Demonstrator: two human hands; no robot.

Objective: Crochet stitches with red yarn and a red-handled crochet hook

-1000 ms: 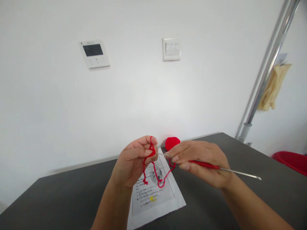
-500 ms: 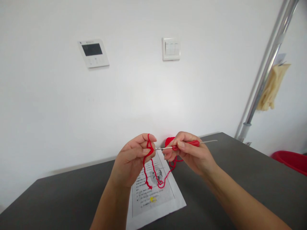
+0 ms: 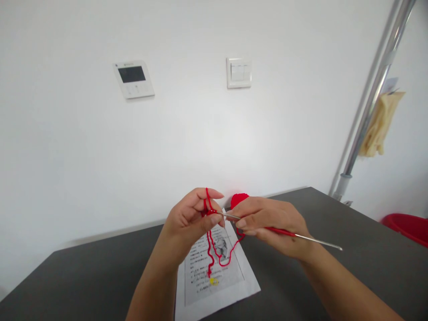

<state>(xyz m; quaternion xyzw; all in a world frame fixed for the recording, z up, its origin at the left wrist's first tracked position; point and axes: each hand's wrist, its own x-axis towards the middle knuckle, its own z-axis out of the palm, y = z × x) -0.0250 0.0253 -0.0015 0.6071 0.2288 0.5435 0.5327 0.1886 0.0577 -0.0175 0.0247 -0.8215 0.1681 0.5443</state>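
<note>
My left hand (image 3: 189, 218) is raised over the table, fingers curled and pinching a strand of red yarn (image 3: 214, 249) that loops over the forefinger and hangs down in a loop. My right hand (image 3: 267, 220) is closed on a crochet hook (image 3: 301, 236) with a red grip and a long metal shaft. The hook's tip meets the yarn at my left fingertips. A red yarn ball (image 3: 238, 199) lies on the table behind my right hand, partly hidden by it.
A printed paper sheet (image 3: 217, 281) lies on the dark grey table (image 3: 83, 276) beneath my hands. A white wall with a control panel (image 3: 133, 79) and a light switch (image 3: 238, 72) stands behind. A metal pole (image 3: 371, 102) with hanging gloves and a red basin (image 3: 408, 225) are at right.
My right hand turned the hook over, so its long shaft now points right and down instead of level. The yarn tail hangs lower over the sheet. The view shifted slightly.
</note>
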